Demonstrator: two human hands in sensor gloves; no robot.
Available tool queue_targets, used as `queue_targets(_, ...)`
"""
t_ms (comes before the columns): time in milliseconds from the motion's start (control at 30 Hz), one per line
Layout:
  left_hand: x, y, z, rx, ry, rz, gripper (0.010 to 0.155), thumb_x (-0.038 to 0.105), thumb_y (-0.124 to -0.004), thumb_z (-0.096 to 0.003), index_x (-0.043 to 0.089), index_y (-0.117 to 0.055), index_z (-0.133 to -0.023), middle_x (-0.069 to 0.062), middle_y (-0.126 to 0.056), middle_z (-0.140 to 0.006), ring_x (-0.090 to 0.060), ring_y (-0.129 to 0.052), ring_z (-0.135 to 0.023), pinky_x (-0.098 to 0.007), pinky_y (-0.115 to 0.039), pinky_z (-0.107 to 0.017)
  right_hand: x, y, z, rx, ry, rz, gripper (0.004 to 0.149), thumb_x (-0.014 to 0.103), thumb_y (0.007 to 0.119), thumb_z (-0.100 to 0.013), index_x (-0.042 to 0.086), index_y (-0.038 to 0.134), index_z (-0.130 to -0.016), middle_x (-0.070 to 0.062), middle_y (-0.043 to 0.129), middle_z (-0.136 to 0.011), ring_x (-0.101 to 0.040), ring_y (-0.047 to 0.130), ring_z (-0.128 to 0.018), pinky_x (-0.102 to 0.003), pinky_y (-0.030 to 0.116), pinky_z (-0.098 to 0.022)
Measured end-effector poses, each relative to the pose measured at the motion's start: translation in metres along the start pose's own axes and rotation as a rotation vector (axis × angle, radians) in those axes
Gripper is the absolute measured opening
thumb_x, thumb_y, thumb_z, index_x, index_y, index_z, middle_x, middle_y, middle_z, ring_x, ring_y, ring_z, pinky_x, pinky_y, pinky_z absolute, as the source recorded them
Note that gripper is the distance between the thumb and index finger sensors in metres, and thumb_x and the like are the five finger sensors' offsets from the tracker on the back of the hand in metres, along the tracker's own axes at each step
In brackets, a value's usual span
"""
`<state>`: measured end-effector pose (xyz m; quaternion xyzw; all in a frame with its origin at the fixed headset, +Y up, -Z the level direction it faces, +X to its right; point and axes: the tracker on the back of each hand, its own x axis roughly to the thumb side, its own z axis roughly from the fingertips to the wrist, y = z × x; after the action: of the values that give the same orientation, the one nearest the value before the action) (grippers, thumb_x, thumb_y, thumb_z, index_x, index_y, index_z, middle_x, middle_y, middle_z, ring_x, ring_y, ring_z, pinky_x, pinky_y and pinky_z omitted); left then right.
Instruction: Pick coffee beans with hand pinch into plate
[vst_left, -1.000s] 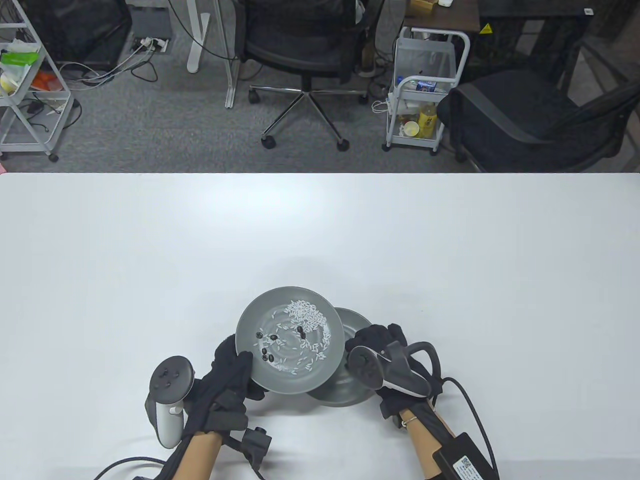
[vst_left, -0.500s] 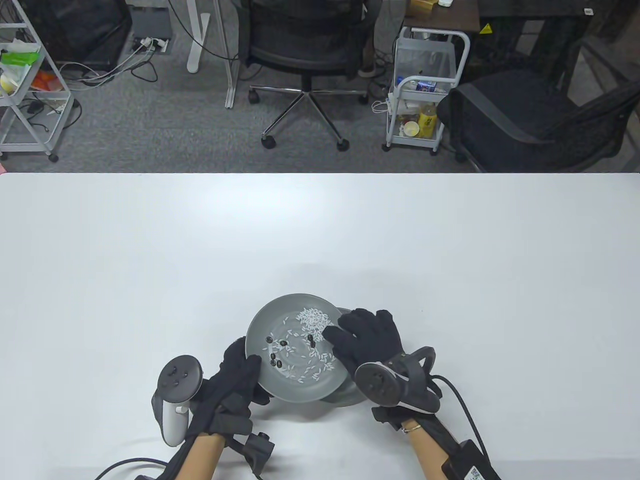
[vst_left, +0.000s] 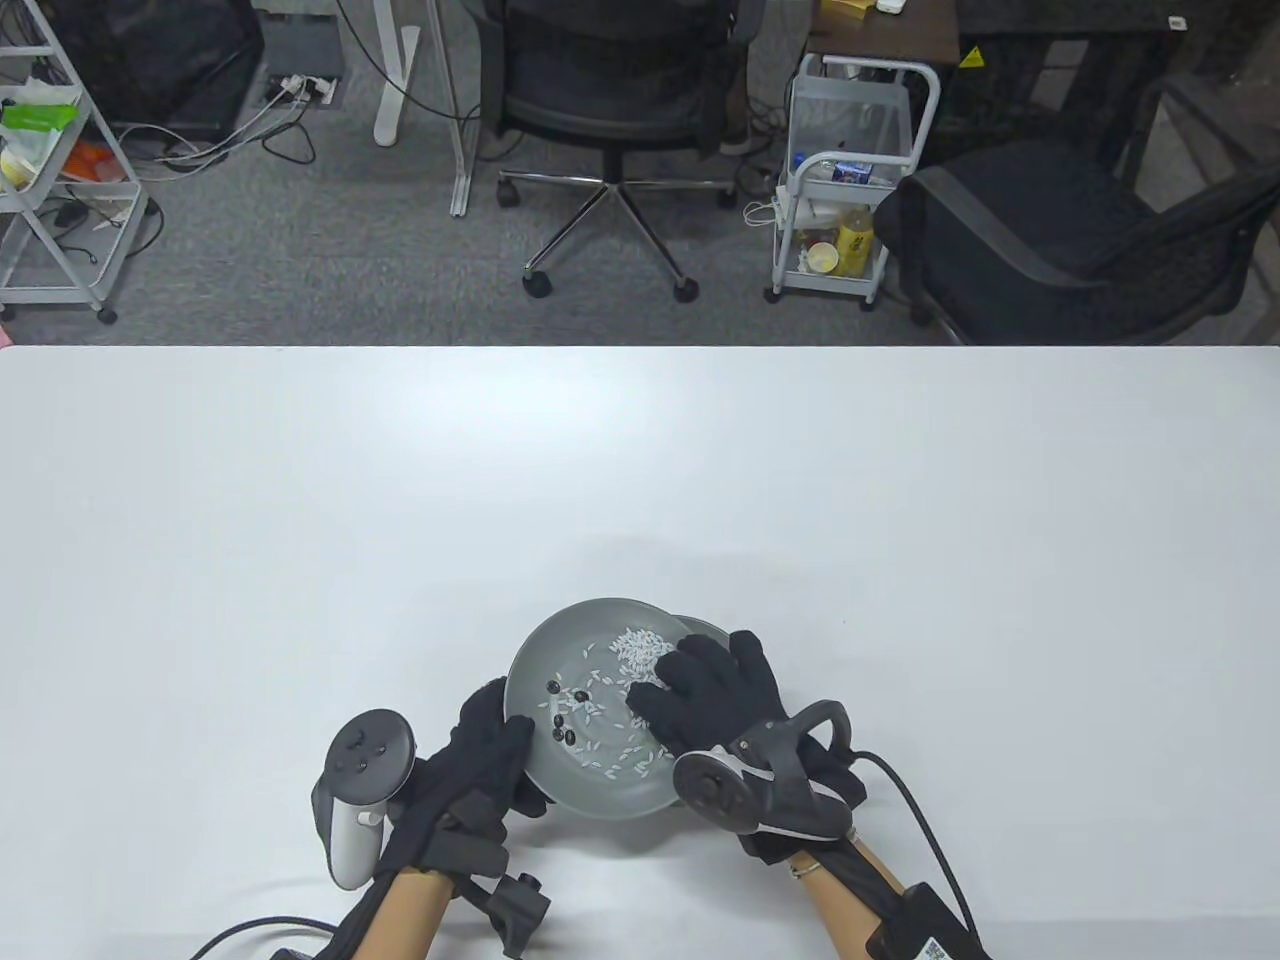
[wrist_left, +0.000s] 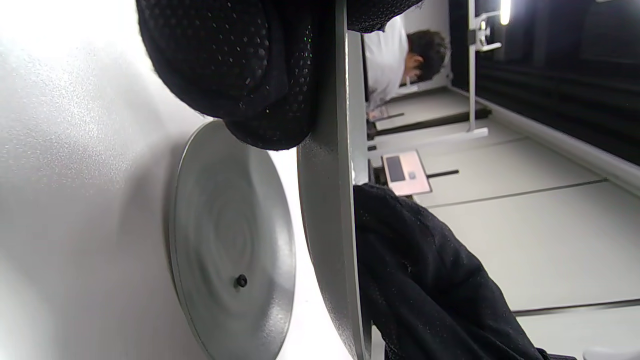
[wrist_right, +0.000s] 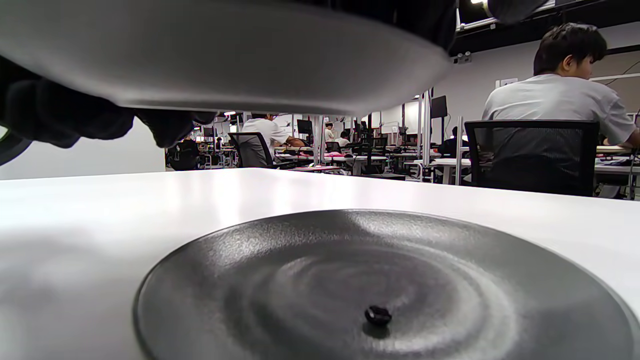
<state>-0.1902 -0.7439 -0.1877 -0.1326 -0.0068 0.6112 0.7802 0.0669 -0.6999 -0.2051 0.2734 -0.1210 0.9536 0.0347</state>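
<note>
Left hand (vst_left: 480, 760) gripping near-left rim of raised grey plate (vst_left: 560, 800), coffee beans (vst_left: 562, 715) and rice grains (vst_left: 640, 648) just beyond its fingers, right hand (vst_left: 705, 695) over plate's right side, finger closure unclear, second plate (wrist_right: 390, 295) on table (vst_left: 640, 470) beneath, holding one bean (wrist_right: 378, 315)

black mesh gloves (vst_left: 480, 790), bare forearms, grey trackers (vst_left: 362, 790), black cables

Right hand (vst_left: 715, 695) now over held plate (vst_left: 560, 790), plate shifted rightward
</note>
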Motion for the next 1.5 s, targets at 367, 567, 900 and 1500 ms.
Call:
queue_targets(367, 0.001, -0.003, -0.001, -0.028, -0.004, -0.014, 0.057, 0.023, -0.06, -0.0656, -0.001, -0.034, -0.11, -0.024, -0.072, -0.094, -0.027, -0.095, -0.056, -0.036, -0.086, -0.038, 0.001, 0.004, 0.0, -0.033, -0.008, 0.008, 0.031, 0.044, 0.071, -0.063, 0.033, 0.075, -0.092, 0.005, 0.075, -0.097, -0.027, 0.072, -0.1, -0.062, 0.049, -0.078)
queue_targets(567, 0.001, 0.0, 0.0, 0.007, -0.01, -0.001, 0.057, 0.023, -0.06, -0.0655, 0.0, -0.033, -0.11, -0.023, -0.072, -0.095, -0.027, -0.095, -0.057, -0.037, -0.086, -0.039, -0.008, -0.003, 0.001, -0.091, 0.032, -0.118, 0.032, 0.043, 0.068, -0.065, 0.032, 0.073, -0.094, 0.003, 0.073, -0.098, -0.029, 0.071, -0.1, -0.061, 0.049, -0.078)
queue_targets(900, -0.006, 0.006, -0.003, 0.058, 0.04, 0.053, 0.057, 0.023, -0.059, -0.0658, 0.002, -0.032, -0.111, -0.022, -0.07, -0.097, -0.028, -0.093, -0.059, -0.038, -0.085, -0.041, -0.063, -0.006, 0.009, -0.18, 0.289, -0.169, 0.031, 0.04, 0.068, -0.067, 0.027, 0.073, -0.095, -0.002, 0.074, -0.097, -0.034, 0.073, -0.096, -0.062, 0.052, -0.074)
queue_targets(1500, -0.009, 0.01, -0.003, 0.083, 0.063, 0.087, 0.057, 0.024, -0.059, -0.066, 0.002, -0.032, -0.111, -0.022, -0.07, -0.097, -0.028, -0.093, -0.06, -0.038, -0.085, -0.041, -0.047, 0.051, 0.002, 0.238, 0.192, 0.126, 0.031, 0.04, 0.07, -0.065, 0.031, 0.076, -0.094, 0.001, 0.075, -0.099, -0.031, 0.071, -0.101, -0.062, 0.05, -0.077)
